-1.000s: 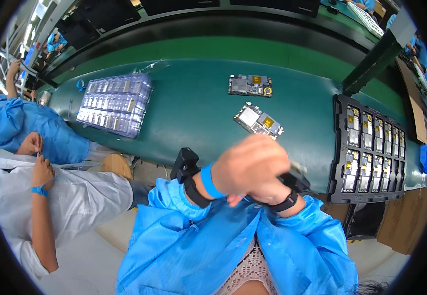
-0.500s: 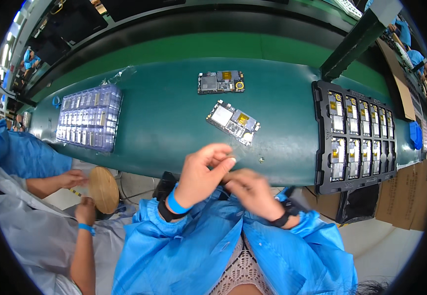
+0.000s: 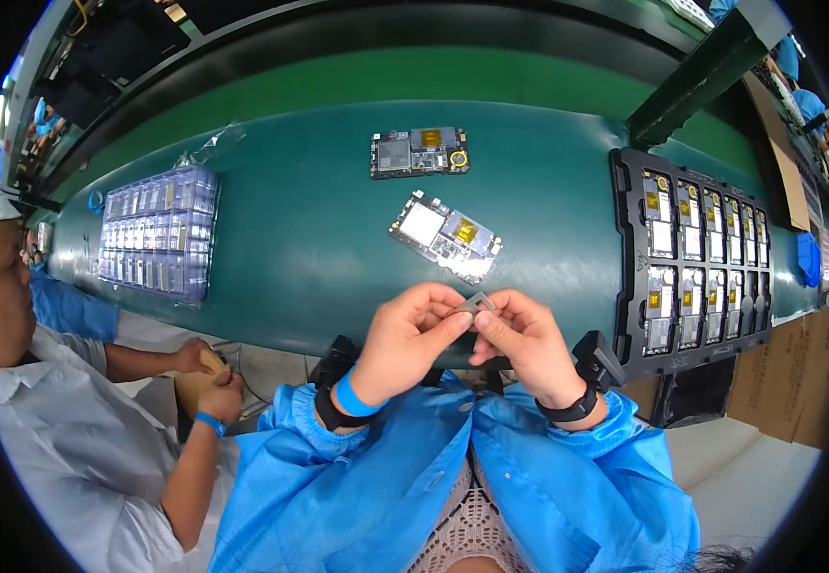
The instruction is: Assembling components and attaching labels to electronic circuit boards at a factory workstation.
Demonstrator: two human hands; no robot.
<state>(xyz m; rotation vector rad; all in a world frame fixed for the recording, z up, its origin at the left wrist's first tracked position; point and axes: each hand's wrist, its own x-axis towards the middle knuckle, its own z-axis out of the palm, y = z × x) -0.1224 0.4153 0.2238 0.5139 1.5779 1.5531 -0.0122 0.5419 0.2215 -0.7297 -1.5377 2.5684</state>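
Observation:
My left hand [image 3: 403,336] and my right hand [image 3: 527,346] meet at the front edge of the green table. Between their thumbs and fingertips they pinch a small grey flat metal piece [image 3: 475,303] with a corner or frame shape. Just beyond the fingers lies a circuit board [image 3: 424,225] with a silvery square cover and an amber patch, set at a slant. Farther back a second circuit board [image 3: 394,156] lies almost straight, with a darker grey square and a yellow ring.
A black tray [image 3: 630,239] at right holds rows of similar boards. At left stands a clear plastic compartment tray [image 3: 211,234] with small metal parts. A green post [image 3: 696,86] rises at back right. A co-worker [image 3: 71,430] sits close on my left.
My hands have come together, and the grey piece now shows between their fingertips. The right hand was blurred and lower before. The co-worker has leaned into view, hands moved right.

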